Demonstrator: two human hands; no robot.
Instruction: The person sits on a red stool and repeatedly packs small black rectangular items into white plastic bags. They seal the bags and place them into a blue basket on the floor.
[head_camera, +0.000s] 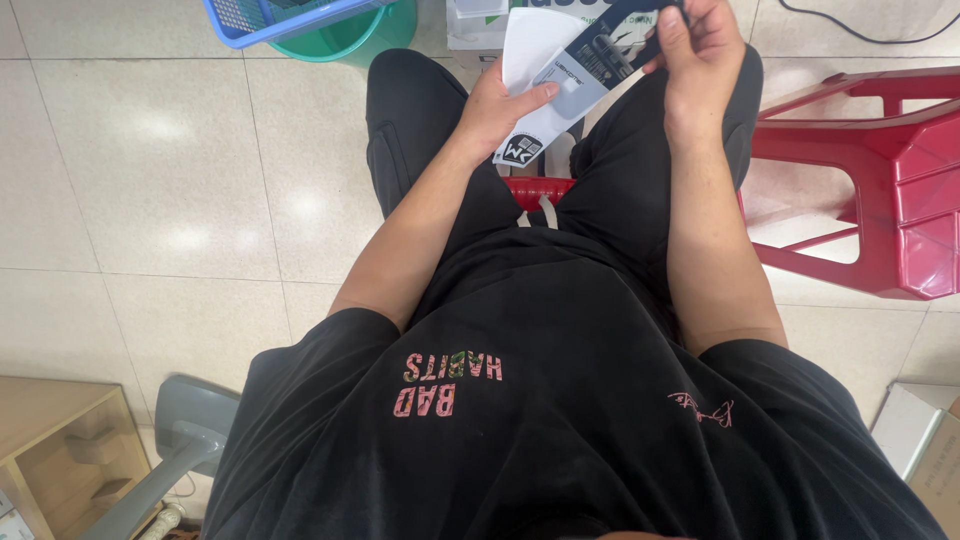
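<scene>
Two hands held one white-and-black printed card sleeve (560, 75) above the lap, over the tiled floor (150, 180). Left hand (497, 105) clamped its lower edge, thumb on top; right hand (695, 55) pinched the dark upper end. Judged light, thin, bendable, slightly slick: best gripped by the edges. Red plastic stool (880, 170) stood alongside.

Red plastic stool (880, 190) stands at three o'clock on the pale tiled floor (150, 180). Blue plastic mesh basket (270, 18) sits on a green plastic bucket (350, 40) at eleven o'clock. Light wooden shelf unit (55, 450) at eight o'clock, grey fan base (190, 425) beside it.
</scene>
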